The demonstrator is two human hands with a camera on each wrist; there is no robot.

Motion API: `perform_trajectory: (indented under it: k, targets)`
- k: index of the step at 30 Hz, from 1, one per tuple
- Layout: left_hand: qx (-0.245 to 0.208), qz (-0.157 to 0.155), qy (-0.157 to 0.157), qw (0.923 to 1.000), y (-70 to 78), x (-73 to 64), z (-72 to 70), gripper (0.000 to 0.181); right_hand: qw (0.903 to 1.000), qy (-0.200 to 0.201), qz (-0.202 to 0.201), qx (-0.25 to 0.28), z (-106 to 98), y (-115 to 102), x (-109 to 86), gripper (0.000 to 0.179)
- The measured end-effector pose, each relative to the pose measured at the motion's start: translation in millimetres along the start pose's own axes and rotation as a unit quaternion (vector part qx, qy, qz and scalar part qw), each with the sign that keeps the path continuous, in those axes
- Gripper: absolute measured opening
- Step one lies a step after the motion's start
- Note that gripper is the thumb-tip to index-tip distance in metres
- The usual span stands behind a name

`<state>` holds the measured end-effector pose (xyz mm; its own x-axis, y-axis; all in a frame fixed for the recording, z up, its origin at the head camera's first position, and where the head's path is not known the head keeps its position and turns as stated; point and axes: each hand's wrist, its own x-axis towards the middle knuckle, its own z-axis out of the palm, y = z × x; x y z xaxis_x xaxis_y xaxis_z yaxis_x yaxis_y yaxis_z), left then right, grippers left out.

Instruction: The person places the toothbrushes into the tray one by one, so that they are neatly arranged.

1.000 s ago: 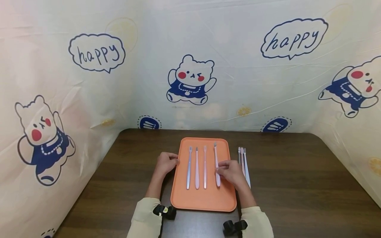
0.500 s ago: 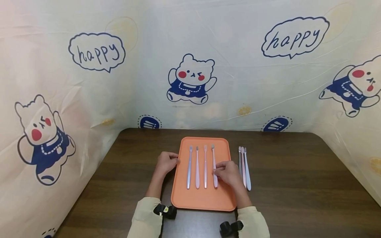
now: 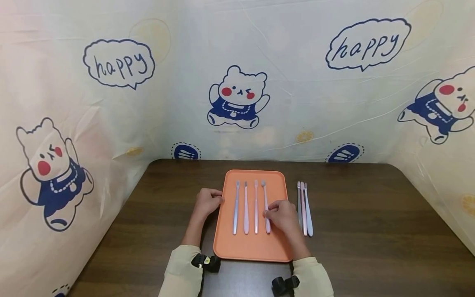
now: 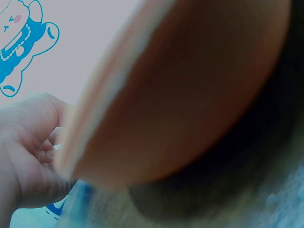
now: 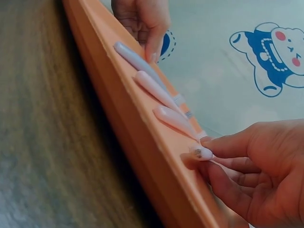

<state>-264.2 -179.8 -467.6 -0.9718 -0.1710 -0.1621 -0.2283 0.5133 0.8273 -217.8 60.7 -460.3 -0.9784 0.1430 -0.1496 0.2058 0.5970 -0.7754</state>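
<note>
My right hand (image 3: 283, 215) pinches a pale pink toothbrush (image 3: 265, 198) over the right half of an orange tray (image 3: 252, 249). In the right wrist view, the rounded handle end of this toothbrush (image 5: 203, 153) shows between thumb and fingers, close above the tray surface. Three more toothbrushes lie side by side to its left: a blue one (image 3: 235, 212), a pink one (image 3: 246, 214) and another pink one (image 3: 256, 212). At the tray's left edge, my left hand (image 3: 208, 203) grips the rim; its fingers are partly hidden in the left wrist view.
On the brown wooden table (image 3: 371, 214), right of the tray, three toothbrushes (image 3: 305, 210) lie close together, partly beside my right wrist. A printed cloth (image 3: 304, 103) stands around the table's back and sides.
My right hand has moved left with the pinched toothbrush, bringing it nearer the others and more in line with them. My left hand stays at the tray's edge.
</note>
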Motion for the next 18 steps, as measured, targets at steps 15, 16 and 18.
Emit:
perform_trajectory:
  k: [15, 16, 18]
  targets:
    - [-0.004, 0.002, 0.0, 1.0, 0.1, 0.1, -0.4, 0.026, 0.9996, -0.002, -0.006, -0.026, 1.3, 0.7, 1.2, 0.015]
    - [-0.004, 0.0, -0.001, 1.0, 0.2, 0.2, -0.4, 0.026, 0.9996, -0.004, -0.006, -0.026, 0.9, 0.9, 1.3, 0.015]
    - [-0.004, -0.002, -0.003, 1.0, 0.2, 0.2, -0.3, 0.026, 0.9996, -0.005, -0.007, -0.026, -0.1, 1.0, 1.0, 0.015]
